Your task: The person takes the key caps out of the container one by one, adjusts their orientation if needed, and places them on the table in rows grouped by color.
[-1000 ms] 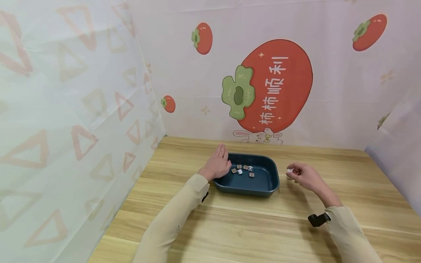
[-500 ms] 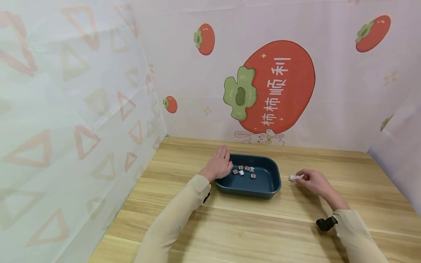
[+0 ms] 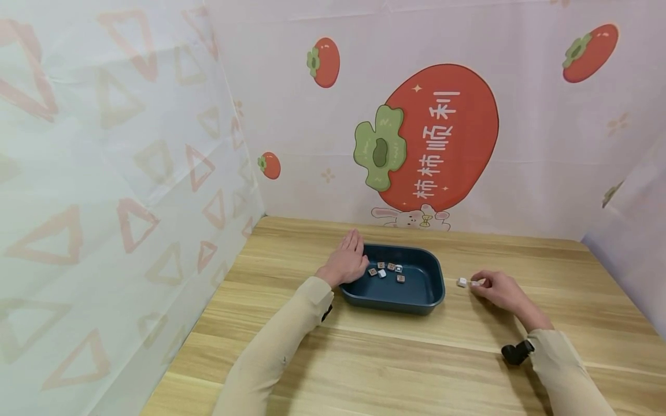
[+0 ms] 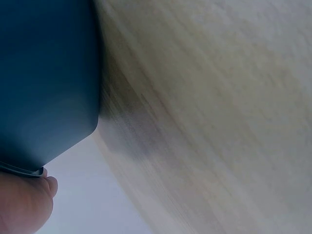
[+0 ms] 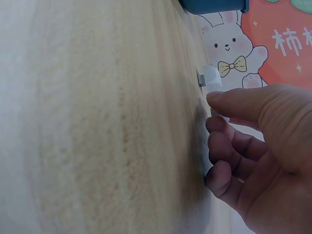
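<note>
My left hand lies with straight fingers over the left rim of a dark blue rectangular tray. From the left wrist, the tray's outer wall fills one corner, with part of a finger or thumb at its rim. To the tray's right, my right hand pinches a small white block between thumb and index finger, low over the table; fingers mostly cover it. Just left of it a second white block sits on the table. In the right wrist view this second block has a grey part underneath.
Several small square pieces, brown-topped and white, lie scattered inside the tray. A wooden table carries everything. A patterned sheet stands behind it, and another sheet hangs at the left.
My right hand has come down to the table and shifted slightly right. One white block now stands apart from the pinched one. The left hand keeps its place on the tray.
</note>
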The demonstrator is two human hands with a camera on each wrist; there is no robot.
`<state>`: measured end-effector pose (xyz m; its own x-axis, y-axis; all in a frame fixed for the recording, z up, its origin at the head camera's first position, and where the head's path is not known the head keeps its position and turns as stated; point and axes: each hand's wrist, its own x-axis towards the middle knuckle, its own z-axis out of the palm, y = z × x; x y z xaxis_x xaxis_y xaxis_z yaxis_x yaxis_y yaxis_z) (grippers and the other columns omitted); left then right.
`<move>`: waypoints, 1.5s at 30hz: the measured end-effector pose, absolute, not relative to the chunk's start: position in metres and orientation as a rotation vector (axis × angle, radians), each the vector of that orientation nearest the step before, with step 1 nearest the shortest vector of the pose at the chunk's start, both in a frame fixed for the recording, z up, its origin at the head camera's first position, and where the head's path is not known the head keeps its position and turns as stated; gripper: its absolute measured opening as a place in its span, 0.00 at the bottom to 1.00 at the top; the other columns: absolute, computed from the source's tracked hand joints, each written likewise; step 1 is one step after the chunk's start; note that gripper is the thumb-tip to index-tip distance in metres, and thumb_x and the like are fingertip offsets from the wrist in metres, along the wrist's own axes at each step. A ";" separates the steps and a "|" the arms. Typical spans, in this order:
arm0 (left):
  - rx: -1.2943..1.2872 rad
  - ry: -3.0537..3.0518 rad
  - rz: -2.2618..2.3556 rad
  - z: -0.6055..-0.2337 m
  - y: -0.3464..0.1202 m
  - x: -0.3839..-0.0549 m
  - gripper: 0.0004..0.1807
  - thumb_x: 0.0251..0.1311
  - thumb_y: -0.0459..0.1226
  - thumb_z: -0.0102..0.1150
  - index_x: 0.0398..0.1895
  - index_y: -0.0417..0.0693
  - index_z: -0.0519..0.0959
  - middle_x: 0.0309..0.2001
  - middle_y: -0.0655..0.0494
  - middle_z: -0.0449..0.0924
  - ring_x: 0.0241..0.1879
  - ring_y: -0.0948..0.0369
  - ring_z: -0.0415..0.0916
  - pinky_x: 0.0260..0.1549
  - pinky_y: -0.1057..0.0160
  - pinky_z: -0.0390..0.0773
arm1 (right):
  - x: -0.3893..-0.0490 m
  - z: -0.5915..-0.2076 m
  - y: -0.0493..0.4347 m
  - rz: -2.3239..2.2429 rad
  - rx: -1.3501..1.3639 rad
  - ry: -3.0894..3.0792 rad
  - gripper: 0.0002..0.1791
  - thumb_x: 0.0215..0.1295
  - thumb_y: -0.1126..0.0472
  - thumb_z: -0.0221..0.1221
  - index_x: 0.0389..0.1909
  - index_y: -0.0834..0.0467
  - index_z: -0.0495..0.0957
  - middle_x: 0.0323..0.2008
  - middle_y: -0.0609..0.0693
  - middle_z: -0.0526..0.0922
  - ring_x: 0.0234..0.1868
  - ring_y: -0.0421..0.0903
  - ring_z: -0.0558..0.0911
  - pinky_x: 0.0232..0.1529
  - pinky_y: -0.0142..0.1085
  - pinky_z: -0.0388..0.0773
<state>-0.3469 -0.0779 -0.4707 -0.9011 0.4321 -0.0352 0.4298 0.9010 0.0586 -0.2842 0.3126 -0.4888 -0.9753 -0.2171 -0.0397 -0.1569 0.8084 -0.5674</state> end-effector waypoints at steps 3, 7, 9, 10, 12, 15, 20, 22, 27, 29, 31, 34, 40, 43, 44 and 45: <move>0.682 3.018 0.079 -0.471 -0.078 -0.347 0.35 0.76 0.48 0.28 0.78 0.39 0.42 0.80 0.43 0.35 0.80 0.52 0.30 0.78 0.56 0.39 | -0.285 -0.490 0.313 -0.887 -0.302 2.900 0.18 0.67 0.59 0.58 0.51 0.69 0.78 0.25 0.50 0.78 0.22 0.43 0.74 0.21 0.32 0.71; 0.677 3.017 0.080 -0.471 -0.077 -0.347 0.35 0.76 0.48 0.28 0.79 0.39 0.42 0.80 0.43 0.35 0.80 0.52 0.30 0.78 0.56 0.39 | -0.288 -0.494 0.315 -0.872 -0.307 2.912 0.18 0.67 0.60 0.58 0.50 0.68 0.78 0.25 0.50 0.78 0.23 0.43 0.74 0.21 0.33 0.70; 0.677 3.021 0.077 -0.471 -0.077 -0.348 0.35 0.76 0.48 0.28 0.78 0.39 0.42 0.80 0.43 0.35 0.80 0.52 0.30 0.78 0.56 0.38 | -0.290 -0.497 0.316 -0.864 -0.314 2.919 0.17 0.66 0.60 0.58 0.50 0.68 0.78 0.26 0.50 0.78 0.23 0.43 0.73 0.22 0.33 0.70; 0.677 3.023 0.073 -0.471 -0.077 -0.347 0.35 0.76 0.48 0.28 0.78 0.39 0.42 0.80 0.43 0.36 0.80 0.52 0.30 0.78 0.56 0.38 | -0.290 -0.497 0.317 -0.860 -0.316 2.920 0.17 0.66 0.60 0.58 0.50 0.68 0.78 0.26 0.50 0.78 0.23 0.43 0.73 0.22 0.33 0.69; 0.679 3.029 0.072 -0.471 -0.077 -0.348 0.35 0.76 0.48 0.28 0.78 0.39 0.43 0.80 0.43 0.36 0.80 0.52 0.30 0.78 0.56 0.38 | -0.291 -0.497 0.317 -0.859 -0.317 2.918 0.17 0.66 0.60 0.58 0.50 0.68 0.78 0.26 0.50 0.78 0.23 0.43 0.73 0.22 0.33 0.69; 0.678 3.033 0.077 -0.471 -0.077 -0.348 0.35 0.76 0.47 0.28 0.78 0.39 0.43 0.80 0.43 0.36 0.80 0.52 0.30 0.78 0.56 0.38 | -0.290 -0.496 0.317 -0.865 -0.314 2.904 0.18 0.66 0.60 0.59 0.51 0.68 0.78 0.26 0.50 0.78 0.23 0.43 0.73 0.22 0.33 0.70; 0.672 3.032 0.088 -0.471 -0.077 -0.347 0.35 0.76 0.47 0.29 0.78 0.39 0.42 0.80 0.43 0.36 0.80 0.52 0.30 0.78 0.56 0.39 | -0.288 -0.492 0.316 -0.875 -0.288 2.870 0.19 0.67 0.59 0.58 0.52 0.69 0.77 0.26 0.50 0.77 0.24 0.43 0.74 0.21 0.33 0.70; 0.671 3.029 0.089 -0.470 -0.077 -0.346 0.35 0.76 0.47 0.29 0.78 0.39 0.42 0.80 0.43 0.36 0.80 0.52 0.30 0.78 0.56 0.39 | -0.287 -0.490 0.316 -0.877 -0.275 2.856 0.20 0.68 0.58 0.58 0.53 0.69 0.76 0.26 0.50 0.77 0.24 0.43 0.74 0.21 0.33 0.71; 0.675 3.014 0.095 -0.471 -0.076 -0.346 0.35 0.76 0.47 0.28 0.78 0.38 0.42 0.80 0.44 0.34 0.80 0.52 0.29 0.78 0.56 0.38 | -0.286 -0.485 0.315 -0.883 -0.269 2.855 0.23 0.70 0.54 0.57 0.54 0.69 0.75 0.27 0.51 0.79 0.23 0.42 0.74 0.21 0.34 0.71; 0.677 3.012 0.097 -0.471 -0.076 -0.346 0.35 0.76 0.47 0.28 0.78 0.38 0.41 0.80 0.44 0.33 0.80 0.52 0.29 0.78 0.55 0.38 | -0.286 -0.483 0.313 -0.879 -0.281 2.877 0.23 0.70 0.54 0.57 0.53 0.69 0.76 0.27 0.51 0.80 0.23 0.41 0.75 0.21 0.33 0.71; 0.675 3.014 0.103 -0.472 -0.076 -0.347 0.35 0.76 0.47 0.28 0.78 0.39 0.41 0.80 0.44 0.34 0.80 0.52 0.29 0.78 0.55 0.38 | -0.287 -0.482 0.311 -0.869 -0.316 2.909 0.22 0.70 0.53 0.56 0.52 0.69 0.77 0.27 0.52 0.80 0.23 0.41 0.74 0.22 0.33 0.71; 0.672 3.015 0.100 -0.473 -0.076 -0.347 0.35 0.76 0.47 0.28 0.79 0.39 0.41 0.80 0.44 0.34 0.80 0.52 0.29 0.78 0.55 0.38 | -0.288 -0.477 0.305 -0.872 -0.340 2.931 0.21 0.70 0.53 0.56 0.51 0.67 0.78 0.27 0.51 0.81 0.23 0.42 0.74 0.22 0.33 0.70; 0.669 3.011 0.109 -0.473 -0.076 -0.348 0.35 0.76 0.48 0.28 0.79 0.39 0.41 0.80 0.44 0.33 0.80 0.52 0.28 0.78 0.55 0.38 | -0.289 -0.463 0.291 -0.932 -0.392 2.918 0.20 0.70 0.55 0.57 0.53 0.66 0.78 0.25 0.52 0.81 0.22 0.44 0.76 0.21 0.33 0.70; 0.665 3.010 0.119 -0.473 -0.077 -0.348 0.35 0.76 0.47 0.28 0.79 0.39 0.41 0.80 0.44 0.33 0.80 0.53 0.28 0.78 0.55 0.38 | -0.289 -0.458 0.284 -0.952 -0.414 2.921 0.20 0.70 0.55 0.57 0.54 0.65 0.78 0.26 0.54 0.82 0.23 0.45 0.77 0.21 0.33 0.71; 0.661 3.009 0.115 -0.473 -0.077 -0.348 0.35 0.76 0.48 0.28 0.79 0.40 0.41 0.80 0.44 0.32 0.80 0.53 0.28 0.78 0.56 0.39 | -0.289 -0.458 0.281 -0.955 -0.419 2.923 0.20 0.70 0.54 0.57 0.55 0.65 0.77 0.27 0.54 0.83 0.23 0.45 0.78 0.21 0.33 0.72; 0.659 3.006 0.115 -0.473 -0.078 -0.348 0.35 0.76 0.48 0.28 0.79 0.40 0.41 0.80 0.45 0.32 0.80 0.53 0.27 0.78 0.56 0.39 | -0.290 -0.457 0.279 -0.961 -0.427 2.927 0.20 0.70 0.54 0.57 0.55 0.65 0.77 0.28 0.54 0.83 0.23 0.46 0.78 0.22 0.33 0.72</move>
<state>-0.3479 -0.0779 -0.4733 -0.9066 0.4196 -0.0446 0.4150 0.9058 0.0858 -0.2898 0.2790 -0.4571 -0.9618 -0.2681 0.0552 -0.2486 0.7713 -0.5859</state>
